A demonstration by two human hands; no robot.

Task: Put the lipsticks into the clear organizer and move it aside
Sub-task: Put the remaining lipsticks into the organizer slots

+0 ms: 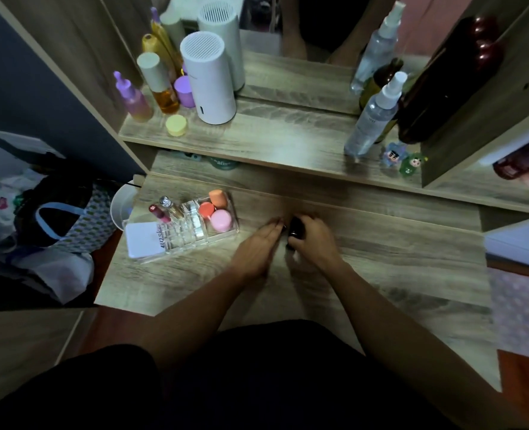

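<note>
Your left hand (258, 248) lies flat and empty on the worktop (381, 274), fingers straight. Beside it, your right hand (314, 240) has its grip curled around a dark lipstick (295, 228). Farther left sits the clear organizer (195, 226), holding two lipsticks (164, 211) upright.

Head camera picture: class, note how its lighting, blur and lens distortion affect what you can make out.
Head view: dim light overall; the hands, left hand and right hand, are motion-blurred, so the dark object the right holds is unclear; the wide lens bends the shelf edges; the clear organizer stays fairly sharp.
</note>
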